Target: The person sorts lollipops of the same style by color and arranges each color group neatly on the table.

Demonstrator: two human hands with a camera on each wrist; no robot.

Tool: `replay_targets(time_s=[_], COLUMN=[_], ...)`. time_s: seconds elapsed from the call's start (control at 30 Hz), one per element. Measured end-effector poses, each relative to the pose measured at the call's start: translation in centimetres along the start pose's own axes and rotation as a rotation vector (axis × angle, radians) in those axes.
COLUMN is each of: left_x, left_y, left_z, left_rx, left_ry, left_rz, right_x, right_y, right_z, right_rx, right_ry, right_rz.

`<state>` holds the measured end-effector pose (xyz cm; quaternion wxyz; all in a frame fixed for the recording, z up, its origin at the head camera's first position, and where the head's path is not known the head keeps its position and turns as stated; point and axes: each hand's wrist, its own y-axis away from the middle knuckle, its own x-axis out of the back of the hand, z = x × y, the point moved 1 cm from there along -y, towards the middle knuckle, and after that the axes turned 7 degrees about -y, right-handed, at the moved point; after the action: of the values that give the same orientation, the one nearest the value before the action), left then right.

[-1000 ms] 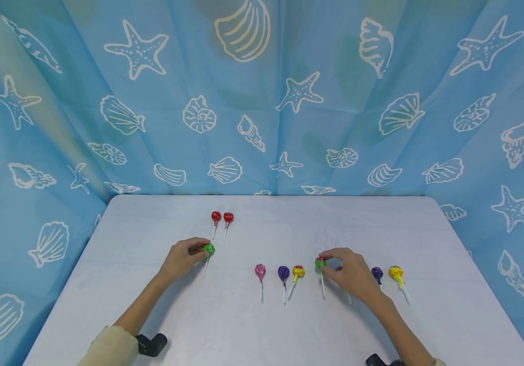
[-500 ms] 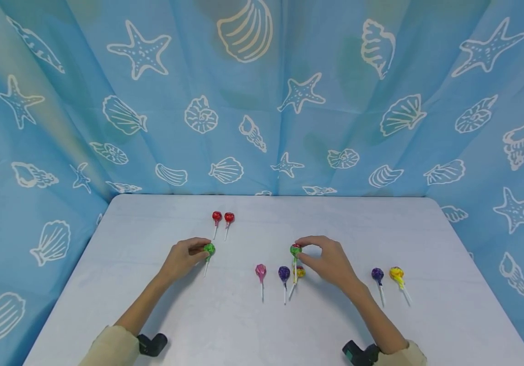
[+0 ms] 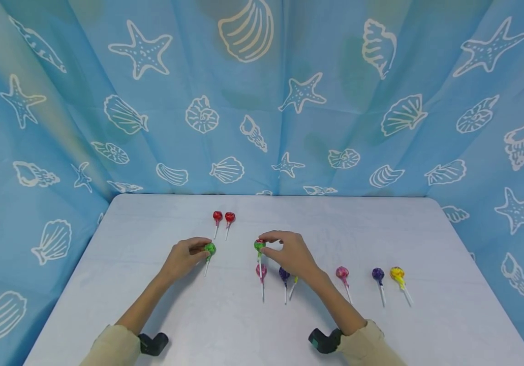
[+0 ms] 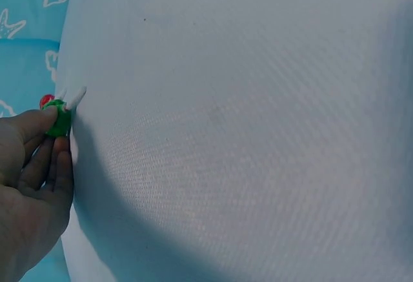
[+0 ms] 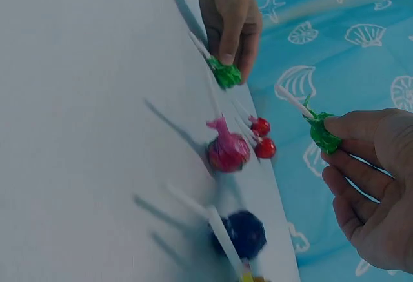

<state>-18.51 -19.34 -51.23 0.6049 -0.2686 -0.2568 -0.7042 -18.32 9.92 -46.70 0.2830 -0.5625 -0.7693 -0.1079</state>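
Between thumb and fingers, my left hand (image 3: 185, 259) pinches a green-wrapped lollipop (image 3: 210, 248) at its head, the white stick slanting down toward the table. My right hand (image 3: 291, 254) pinches another green lollipop (image 5: 323, 133) with some red on top; in the right wrist view it is held up off the table. Beneath it in the head view lies a pink lollipop (image 3: 261, 271), partly covered by its stick. Close to my right wrist are a purple lollipop (image 3: 284, 274) and a yellow lollipop (image 3: 293, 287), the yellow one mostly hidden. Two red lollipops (image 3: 229, 217) lie beyond my left hand.
On the right of the white table (image 3: 380, 229) lie a second pink lollipop (image 3: 342, 273), a second purple lollipop (image 3: 378, 274) and a second yellow lollipop (image 3: 398, 275). A blue curtain (image 3: 252, 101) with shells and starfish hangs behind the table's far edge.
My right hand has carried its green lollipop leftward from the right-hand group, past the yellow and purple ones, to above the left pink one. My left hand has stayed in place.
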Motion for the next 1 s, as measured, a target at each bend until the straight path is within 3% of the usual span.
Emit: replay_targets(time_s=[0.53,1.0], left_x=[0.2,0.2], left_y=[0.0,-0.5], left_z=[0.3,0.0], left_rx=[-0.006,0.006], left_ry=[-0.006,-0.02], left_rz=[-0.007,0.008], right_x=[-5.1,-7.6], right_y=[-3.6,-5.1], right_z=[-1.6,-0.9], right_rx=[-0.016,-0.072], right_ry=[-0.047,-0.058], right_rz=[-0.078,-0.065])
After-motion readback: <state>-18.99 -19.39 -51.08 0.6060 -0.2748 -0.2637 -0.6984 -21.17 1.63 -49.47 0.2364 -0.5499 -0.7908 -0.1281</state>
